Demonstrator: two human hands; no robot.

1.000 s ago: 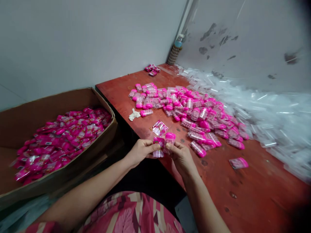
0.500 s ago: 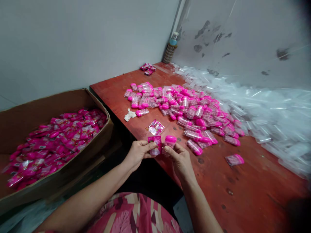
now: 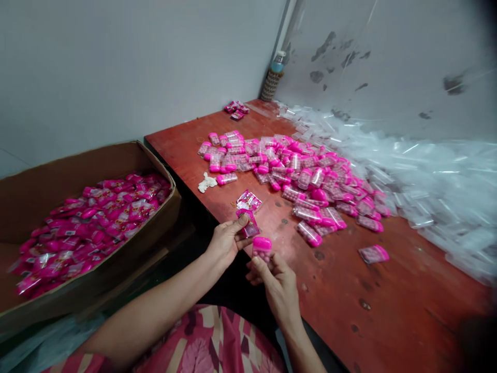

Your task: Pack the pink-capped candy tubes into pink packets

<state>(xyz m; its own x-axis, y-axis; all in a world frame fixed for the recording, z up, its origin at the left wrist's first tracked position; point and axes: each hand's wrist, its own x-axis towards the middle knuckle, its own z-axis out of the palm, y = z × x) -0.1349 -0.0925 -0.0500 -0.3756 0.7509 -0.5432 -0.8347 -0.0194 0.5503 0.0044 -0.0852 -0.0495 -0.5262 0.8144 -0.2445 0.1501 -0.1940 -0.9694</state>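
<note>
Near the lower centre, our left hand point(image 3: 226, 240) is partly curled, pinching a small, flat, glossy pink plastic packet point(image 3: 250, 226) between thumb and fingers. Just right of it and lower, our right hand point(image 3: 280, 282) is half closed around a clear plastic container with a bright pink cap point(image 3: 262, 247), cap upward, round pink pieces inside. Half a second ago the two stood side by side at one level; now the packet leans and the container sits below it, so container and packet are separate in our hands.

At the left of the frame, an open brown cardboard box point(image 3: 66, 173) holds a heap of shiny pink packets point(image 3: 101, 223). Across the centre and right runs a worn red table point(image 3: 407, 316). On it, left to right, lie a crumpled white scrap point(image 3: 207, 182), a loose pink printed packet point(image 3: 249, 201), a pile of pink-capped containers point(image 3: 310, 178) and, along the right, a mound of clear plastic pieces point(image 3: 435, 191). Pale walls rise behind, the right one point(image 3: 392, 62) blotched dark.
</note>
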